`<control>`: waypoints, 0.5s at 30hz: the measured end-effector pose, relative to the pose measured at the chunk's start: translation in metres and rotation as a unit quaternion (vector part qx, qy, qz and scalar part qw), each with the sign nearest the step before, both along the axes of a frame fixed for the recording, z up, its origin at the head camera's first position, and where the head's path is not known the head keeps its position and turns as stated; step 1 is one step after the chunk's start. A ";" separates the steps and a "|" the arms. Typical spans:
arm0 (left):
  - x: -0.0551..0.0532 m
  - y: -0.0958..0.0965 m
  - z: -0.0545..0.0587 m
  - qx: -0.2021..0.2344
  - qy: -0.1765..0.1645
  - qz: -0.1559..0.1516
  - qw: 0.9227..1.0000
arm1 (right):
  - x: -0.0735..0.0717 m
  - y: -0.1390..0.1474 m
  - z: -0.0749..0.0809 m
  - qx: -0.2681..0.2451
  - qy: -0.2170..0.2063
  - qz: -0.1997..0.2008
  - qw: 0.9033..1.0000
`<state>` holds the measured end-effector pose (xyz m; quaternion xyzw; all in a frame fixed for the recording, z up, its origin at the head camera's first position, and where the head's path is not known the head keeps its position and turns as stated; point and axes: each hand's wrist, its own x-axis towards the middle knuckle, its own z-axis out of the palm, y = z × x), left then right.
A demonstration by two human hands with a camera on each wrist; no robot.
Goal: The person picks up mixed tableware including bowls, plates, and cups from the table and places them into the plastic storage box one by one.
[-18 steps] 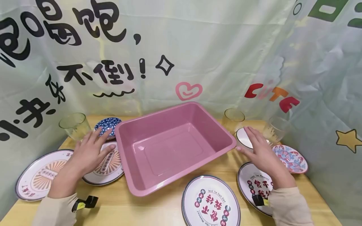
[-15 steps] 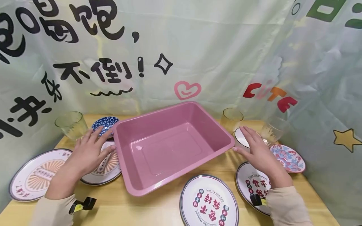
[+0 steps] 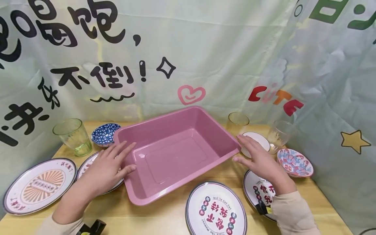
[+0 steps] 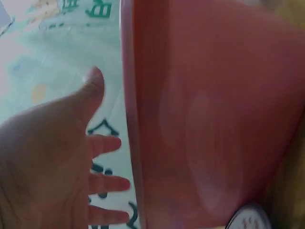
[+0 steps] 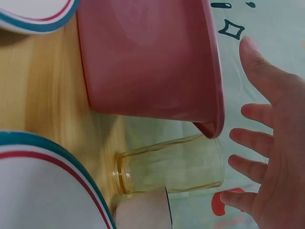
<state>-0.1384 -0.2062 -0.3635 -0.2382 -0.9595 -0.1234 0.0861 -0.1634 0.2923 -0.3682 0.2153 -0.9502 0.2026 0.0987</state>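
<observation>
A pink rectangular plastic basin (image 3: pixel 179 160) sits at an angle in the middle of the table, with nothing in it. My left hand (image 3: pixel 104 169) is spread beside its left rim, fingers reaching over that edge in the head view. In the left wrist view a gap separates this hand (image 4: pixel 52 162) from the basin wall (image 4: pixel 209 109). My right hand (image 3: pixel 259 160) hovers by the right corner, fingers extended and thumb apart. The right wrist view has the hand (image 5: pixel 271 152) clear of the rim too. Neither hand holds anything.
At left are a green glass (image 3: pixel 73 137), a blue patterned bowl (image 3: pixel 105 134) and two plates (image 3: pixel 41 186). At right stand an amber glass (image 3: pixel 237 122), a clear glass (image 3: pixel 280 133), a white-topped vessel (image 3: pixel 259 140), a floral bowl (image 3: pixel 295 163) and a plate (image 3: pixel 258 189). Another plate (image 3: pixel 216 209) lies in front.
My left hand has come right and lower, closer to the basin's left rim, uncovering the green glass and blue bowl. My right hand has edged left toward the corner. The head view has shifted slightly.
</observation>
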 end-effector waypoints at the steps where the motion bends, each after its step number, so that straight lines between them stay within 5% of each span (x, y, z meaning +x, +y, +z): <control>1: 0.002 0.004 -0.001 0.000 -0.002 -0.003 1.000 | 0.000 -0.001 -0.001 0.000 0.000 0.002 1.000; 15: 0.033 0.042 -0.006 0.001 0.001 -0.068 0.998 | -0.003 -0.011 -0.012 0.018 0.023 0.029 0.999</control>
